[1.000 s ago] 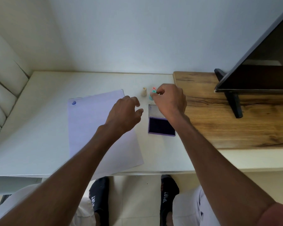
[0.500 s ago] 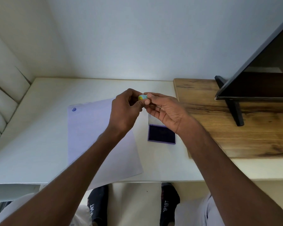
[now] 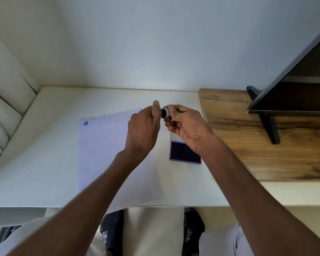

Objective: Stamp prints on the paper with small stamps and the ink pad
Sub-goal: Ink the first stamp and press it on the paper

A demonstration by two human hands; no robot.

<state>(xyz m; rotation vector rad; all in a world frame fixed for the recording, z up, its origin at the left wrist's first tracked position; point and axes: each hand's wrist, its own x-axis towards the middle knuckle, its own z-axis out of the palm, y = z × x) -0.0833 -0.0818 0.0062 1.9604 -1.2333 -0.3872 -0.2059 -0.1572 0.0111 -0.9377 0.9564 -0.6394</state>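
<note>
My right hand (image 3: 187, 124) pinches a small round stamp (image 3: 165, 113) above the table, its dark face with a teal and white ring turned to the left. My left hand (image 3: 142, 126) hovers right beside that face with curled, motion-blurred fingers; whether they hold anything is hidden. The white paper (image 3: 103, 154) lies on the table under my left arm, with one blue print (image 3: 85, 123) near its far left corner. The purple ink pad (image 3: 183, 152) lies open below my right hand. Other stamps are hidden behind my hands.
A white table (image 3: 44, 145) carries everything. A wooden board (image 3: 257, 145) lies to the right, with a dark screen (image 3: 294, 93) on a black foot (image 3: 271, 128). Padded cushions (image 3: 2, 111) line the left edge. My knees and black shoes show below the table's front edge.
My right hand picked the stamp up from the table behind the ink pad and raised it. My left hand met it, then drew slightly left, which uncovered the stamp's dark face.
</note>
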